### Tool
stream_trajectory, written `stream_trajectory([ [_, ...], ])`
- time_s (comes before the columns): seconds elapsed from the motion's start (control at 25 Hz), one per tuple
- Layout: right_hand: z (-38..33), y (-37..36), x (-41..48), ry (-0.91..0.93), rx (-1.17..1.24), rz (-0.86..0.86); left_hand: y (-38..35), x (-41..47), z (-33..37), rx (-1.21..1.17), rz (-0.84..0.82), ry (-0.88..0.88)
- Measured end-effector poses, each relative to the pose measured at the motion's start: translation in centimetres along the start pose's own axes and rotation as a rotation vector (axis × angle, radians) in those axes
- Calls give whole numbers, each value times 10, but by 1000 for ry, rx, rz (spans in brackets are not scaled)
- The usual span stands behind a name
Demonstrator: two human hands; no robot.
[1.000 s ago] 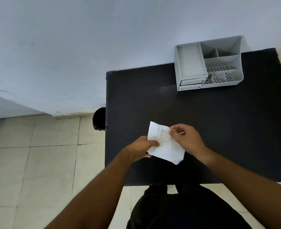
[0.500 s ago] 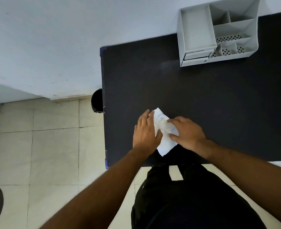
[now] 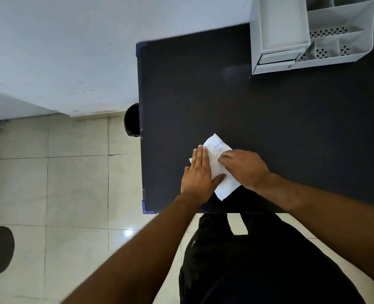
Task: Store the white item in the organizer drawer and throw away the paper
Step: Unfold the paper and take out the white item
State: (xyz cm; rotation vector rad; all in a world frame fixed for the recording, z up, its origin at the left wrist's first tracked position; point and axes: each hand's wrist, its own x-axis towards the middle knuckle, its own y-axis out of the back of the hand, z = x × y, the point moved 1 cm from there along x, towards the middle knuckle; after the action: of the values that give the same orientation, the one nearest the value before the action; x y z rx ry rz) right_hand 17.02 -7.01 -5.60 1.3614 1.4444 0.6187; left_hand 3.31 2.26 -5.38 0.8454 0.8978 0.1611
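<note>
While the left hand (image 3: 198,174) pins the paper (image 3: 226,187) flat, the right hand (image 3: 245,167) bends onto it, grip unclear; peeling should go slowly.

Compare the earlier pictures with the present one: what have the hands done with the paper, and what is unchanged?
The paper was lowered from a lifted two-handed pinch onto the table. The left hand let go and now presses it flat; the right hand rests bent fingertips on it. The organizer and bin stayed put.
</note>
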Motion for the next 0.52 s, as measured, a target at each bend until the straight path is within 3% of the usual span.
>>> stream_trajectory([
  [0.2, 6, -2, 1, -90, 163, 43, -4, -1, 2, 80, -43, 2],
  [0.28, 7, -3, 1, -205, 271, 156, -4, 0, 2, 109, -49, -1],
  [0.4, 14, 0, 0, -467, 555, 350, -2, 3, 0, 140, -74, -12],
  [0.52, 29, 5, -2, -803, 961, 402, 6, 6, -2, 169, -95, -42],
])
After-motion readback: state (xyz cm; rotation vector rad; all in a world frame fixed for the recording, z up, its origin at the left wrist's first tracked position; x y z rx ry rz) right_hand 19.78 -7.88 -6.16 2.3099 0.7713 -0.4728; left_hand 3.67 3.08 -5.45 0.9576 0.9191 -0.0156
